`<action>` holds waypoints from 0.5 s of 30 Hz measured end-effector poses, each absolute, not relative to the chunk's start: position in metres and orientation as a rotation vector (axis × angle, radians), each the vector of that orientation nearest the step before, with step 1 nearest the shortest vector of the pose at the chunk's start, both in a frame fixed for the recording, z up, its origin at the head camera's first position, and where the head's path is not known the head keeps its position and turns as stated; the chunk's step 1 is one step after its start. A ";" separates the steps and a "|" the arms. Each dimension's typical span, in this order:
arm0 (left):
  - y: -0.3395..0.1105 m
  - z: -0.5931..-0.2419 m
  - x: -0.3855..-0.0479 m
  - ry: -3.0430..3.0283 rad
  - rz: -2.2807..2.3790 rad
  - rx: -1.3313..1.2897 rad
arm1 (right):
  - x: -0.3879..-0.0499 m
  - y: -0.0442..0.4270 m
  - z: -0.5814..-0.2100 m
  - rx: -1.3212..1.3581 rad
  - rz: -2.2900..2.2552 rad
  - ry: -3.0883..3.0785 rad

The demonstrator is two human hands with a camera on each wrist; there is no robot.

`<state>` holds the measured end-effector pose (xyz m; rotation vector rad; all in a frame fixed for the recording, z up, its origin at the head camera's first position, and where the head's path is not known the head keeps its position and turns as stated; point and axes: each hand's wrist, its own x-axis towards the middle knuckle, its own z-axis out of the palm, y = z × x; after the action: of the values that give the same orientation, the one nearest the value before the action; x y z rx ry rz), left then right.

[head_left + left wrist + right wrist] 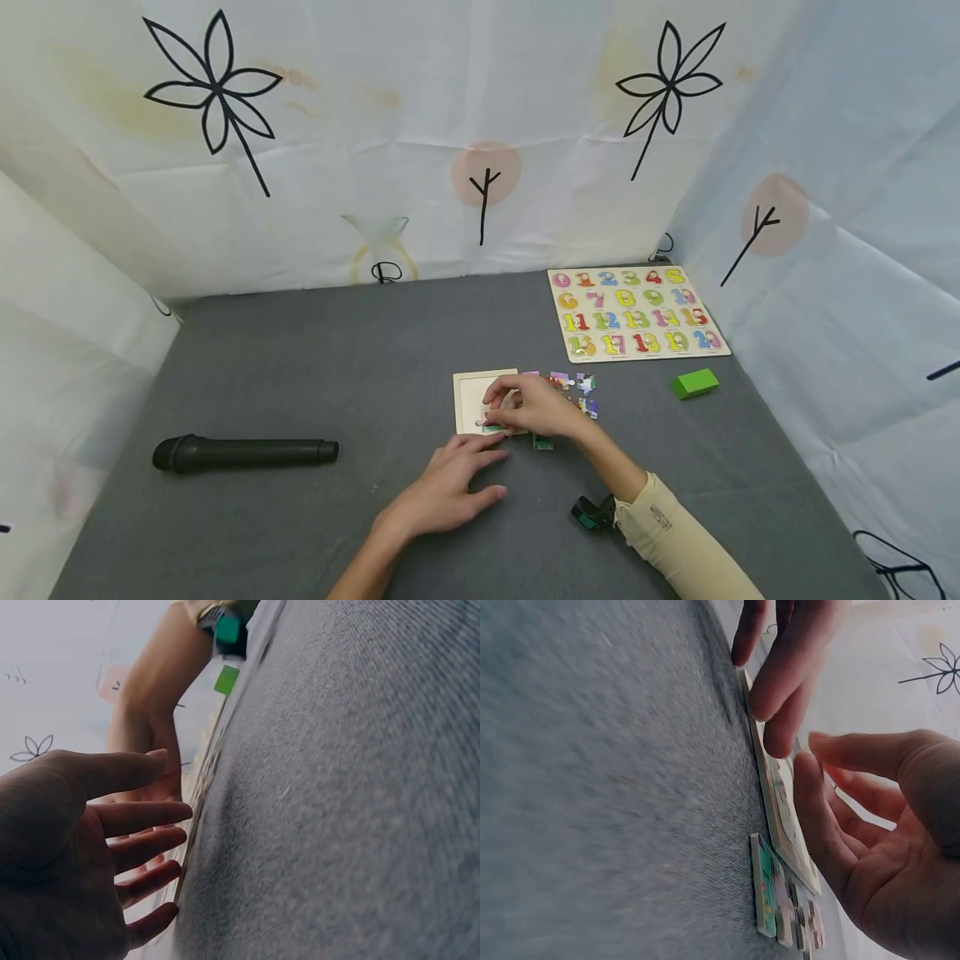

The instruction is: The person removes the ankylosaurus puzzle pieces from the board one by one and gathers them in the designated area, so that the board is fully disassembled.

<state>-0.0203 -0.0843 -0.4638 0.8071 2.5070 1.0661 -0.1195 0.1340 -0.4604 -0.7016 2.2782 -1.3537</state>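
Note:
A square wooden puzzle tray [467,392] lies mid-table with a puzzle piece [491,428] at its near edge. The left hand [448,483] has its fingers stretched out, with the fingertips at the tray's near edge. Over the tray hovers the right hand [534,405], its thumb and index finger bent toward each other. In the right wrist view, no piece shows between that thumb [870,754] and index finger. Loose jigsaw pieces [587,408] lie right of the tray, partly hidden by the right hand; a green piece [763,885] lies nearest.
A number puzzle board [637,315] lies at the back right. In front of it sits a green block [694,383]. A black microphone [247,452] lies on the left of the grey table [337,358]. White cloth walls [420,125] enclose the table.

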 end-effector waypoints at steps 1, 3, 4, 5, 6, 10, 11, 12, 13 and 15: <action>-0.083 -0.464 -0.021 2.511 1.061 0.814 | -0.122 0.132 -0.461 -0.705 -1.331 2.279; -0.081 -0.465 -0.021 2.530 1.039 0.820 | -0.127 0.130 -0.462 -0.741 -1.284 2.283; -0.080 -0.464 -0.021 2.542 1.026 0.822 | -0.129 0.129 -0.463 -0.759 -1.263 2.278; -0.079 -0.464 -0.021 2.551 1.016 0.818 | -0.131 0.129 -0.463 -0.776 -1.246 2.266; -0.077 -0.463 -0.021 2.547 1.009 0.803 | -0.133 0.128 -0.463 -0.800 -1.224 2.260; -0.073 -0.461 -0.021 2.561 0.967 0.798 | -0.139 0.128 -0.463 -0.850 -1.159 2.243; -0.072 -0.461 -0.021 2.557 0.959 0.794 | -0.140 0.127 -0.463 -0.858 -1.145 2.245; -0.072 -0.462 -0.022 2.555 0.950 0.790 | -0.141 0.127 -0.464 -0.864 -1.137 2.249; -0.071 -0.462 -0.022 2.552 0.943 0.786 | -0.142 0.127 -0.464 -0.866 -1.133 2.250; -0.070 -0.462 -0.022 2.545 0.938 0.775 | -0.144 0.127 -0.466 -0.864 -1.134 2.243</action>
<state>-0.0218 -0.0704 -0.4624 0.7753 2.5449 0.9377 -0.1439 0.1265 -0.4661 -0.8639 2.2430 -1.1339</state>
